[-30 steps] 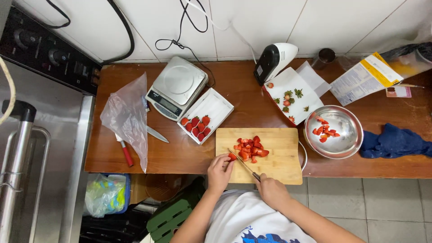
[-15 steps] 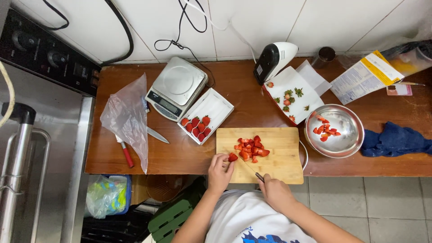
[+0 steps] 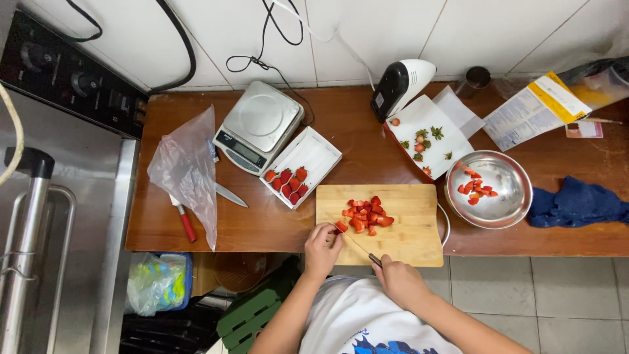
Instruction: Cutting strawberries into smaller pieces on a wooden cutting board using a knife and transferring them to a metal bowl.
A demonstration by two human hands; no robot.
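Red strawberry pieces (image 3: 365,216) lie heaped on a wooden cutting board (image 3: 406,229) at the tabletop's (image 3: 262,226) front edge. The left hand (image 3: 322,248) pinches one strawberry piece (image 3: 341,227) at the board's corner, while the right hand (image 3: 401,280) grips a knife (image 3: 357,244) beside it.

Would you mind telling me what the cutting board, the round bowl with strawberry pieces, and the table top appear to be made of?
Cutting board: pale, matte wood, judging by its light grain.
Bowl: probably stainless steel; it is silvery and reflective.
Table top: reddish-brown wood or wood-look laminate with a smooth, slightly glossy finish; the view does not settle which.
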